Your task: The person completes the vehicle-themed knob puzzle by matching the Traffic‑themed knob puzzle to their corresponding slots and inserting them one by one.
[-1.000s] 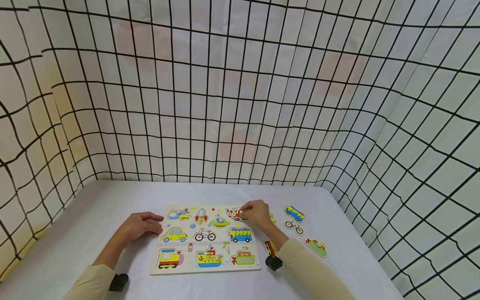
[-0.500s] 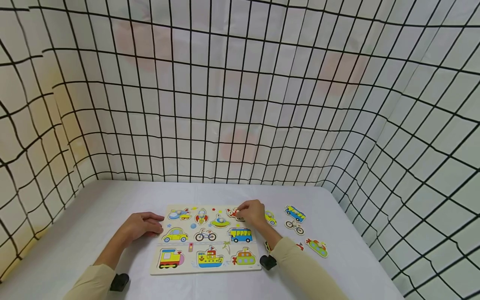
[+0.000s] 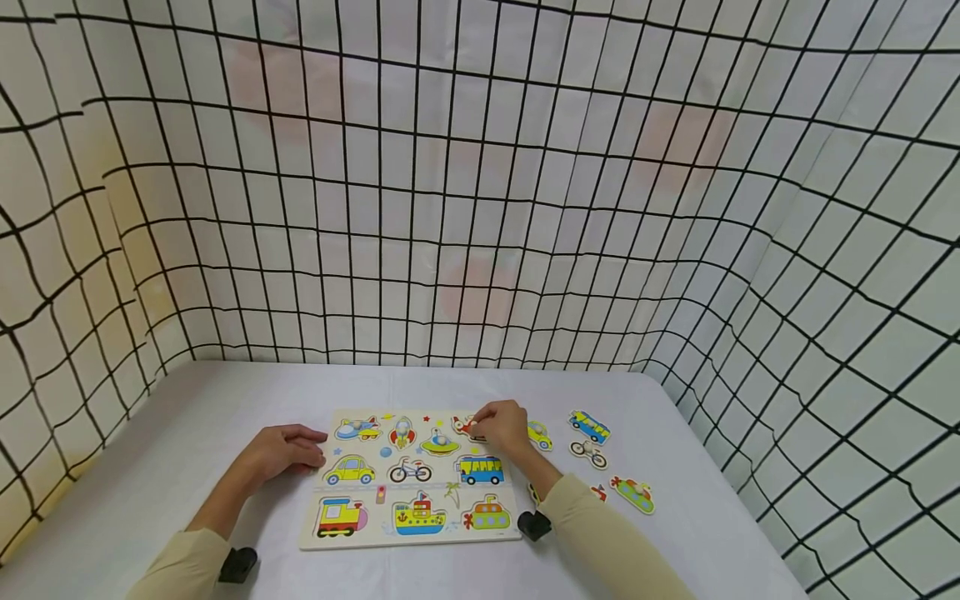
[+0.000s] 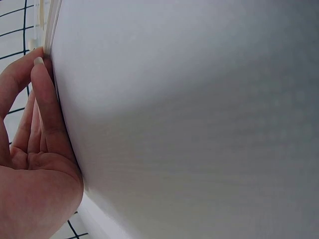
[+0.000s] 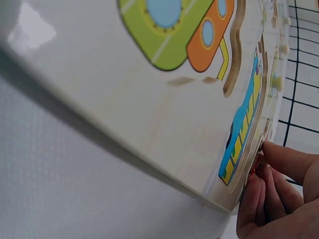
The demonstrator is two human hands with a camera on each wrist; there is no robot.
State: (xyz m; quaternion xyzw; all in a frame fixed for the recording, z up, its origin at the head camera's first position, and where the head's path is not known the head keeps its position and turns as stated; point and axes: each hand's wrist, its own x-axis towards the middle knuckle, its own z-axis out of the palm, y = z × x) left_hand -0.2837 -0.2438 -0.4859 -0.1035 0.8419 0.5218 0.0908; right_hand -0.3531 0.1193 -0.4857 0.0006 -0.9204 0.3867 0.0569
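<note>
White backdrop (image 3: 480, 183), ruled with black grid lines, on three sides; pale stains show in places. White bench (image 3: 225, 392) below.

Board (image 3: 378, 527), one, pale, lying flat on the bench, with three rows of pictures. Upper row: plane (image 3: 360, 429), rocket (image 3: 402, 432) and saucer (image 3: 440, 443). Middle row: car picture (image 3: 349, 469), bicycle picture (image 3: 410, 471), bus picture (image 3: 480, 470). Lower row: train picture (image 3: 341, 517), ship picture (image 3: 418, 515), submarine picture (image 3: 487, 514).

Red piece (image 3: 462, 426), one, at the board's far right corner, above the bus picture; partly covered by fingers. Whether it is fully seated cannot be told.

Right hand (image 3: 504, 427): thumb and fingers pinch the red piece, close against the board in the right wrist view.

Left hand (image 3: 281, 450): fingers loosely extended, tips touching the board's left edge.

Loose, right of the board, on the bench: car piece (image 3: 539, 435), just beside the right hand; bus piece (image 3: 589, 427); bicycle piece (image 3: 588, 454), just below it; submarine piece (image 3: 633, 495), nearer the person. Further fragments are mostly hidden by the right forearm.

Sleeves (image 3: 180, 568), beige, two. Wrist units (image 3: 237, 565), black, one per arm.
</note>
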